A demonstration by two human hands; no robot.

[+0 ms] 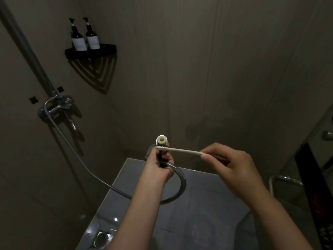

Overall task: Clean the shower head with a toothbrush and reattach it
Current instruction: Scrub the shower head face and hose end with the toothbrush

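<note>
My left hand [158, 168] grips the shower head [162, 140] mid-scene, upright, pale round end towards me. My right hand [234, 166] pinches the toothbrush [182, 151] handle, brush end touching the head just under that pale end. The hose [182, 181] loops near me, then runs left to the wall mixer [57, 105]. Two bottles [79, 40] on the far-left corner shelf [90, 51].

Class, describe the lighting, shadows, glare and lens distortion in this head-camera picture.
Head view: dim overall; the corner shelf casts a sharp striped shadow down the wall; small glare spots on the floor by the drain; wide-angle lens bows the riser pipe; toothbrush and shower head show brightest.
</note>
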